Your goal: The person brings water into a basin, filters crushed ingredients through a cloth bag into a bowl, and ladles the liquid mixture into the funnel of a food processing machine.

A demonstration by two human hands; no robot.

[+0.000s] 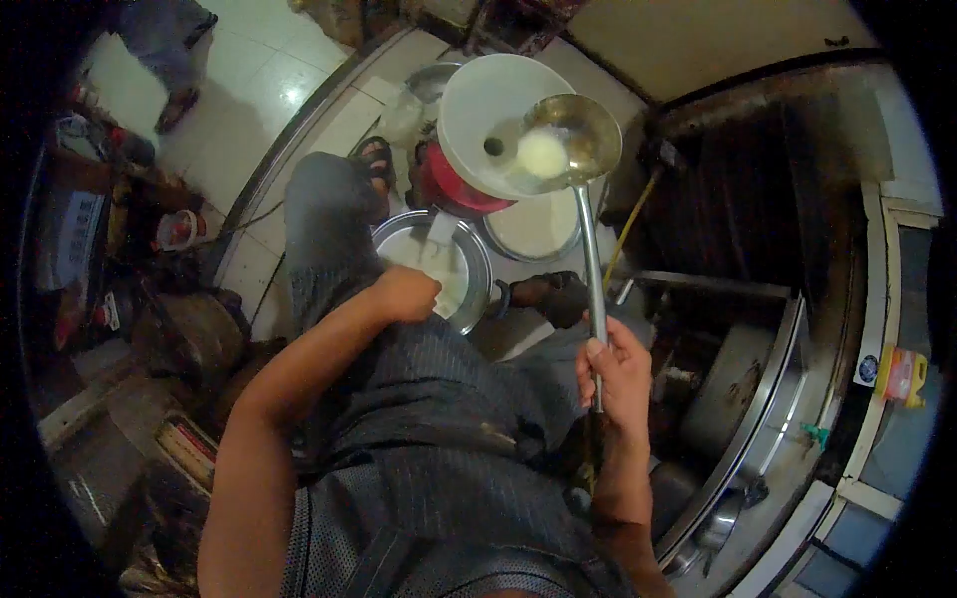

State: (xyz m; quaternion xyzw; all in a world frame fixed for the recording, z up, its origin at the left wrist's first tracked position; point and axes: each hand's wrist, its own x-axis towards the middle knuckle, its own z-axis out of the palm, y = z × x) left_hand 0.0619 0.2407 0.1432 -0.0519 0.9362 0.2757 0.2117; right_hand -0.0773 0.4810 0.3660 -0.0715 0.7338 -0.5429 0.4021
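Observation:
My right hand [615,364] is closed around the long metal handle of a ladle [588,249]. The ladle's bowl is up at the right side of a wide white basin [464,105] with a dark round spot in it. A pale, rounded patch [543,154] shows in the ladle's bowl; whether it is liquid or solid is unclear. My left hand [407,294] is closed at the near rim of a metal pot [483,274] holding whitish liquid. What its fingers grip, if anything, is hidden. A pale flat piece [440,231] stands in that pot.
Beside the pot is another round container [543,234] with whitish content. Something red [459,184] sits under the white basin. On the right stands a metal-framed rack [778,369]; a yellow stick [633,224] leans near it. Another person's leg [164,50] shows at upper left.

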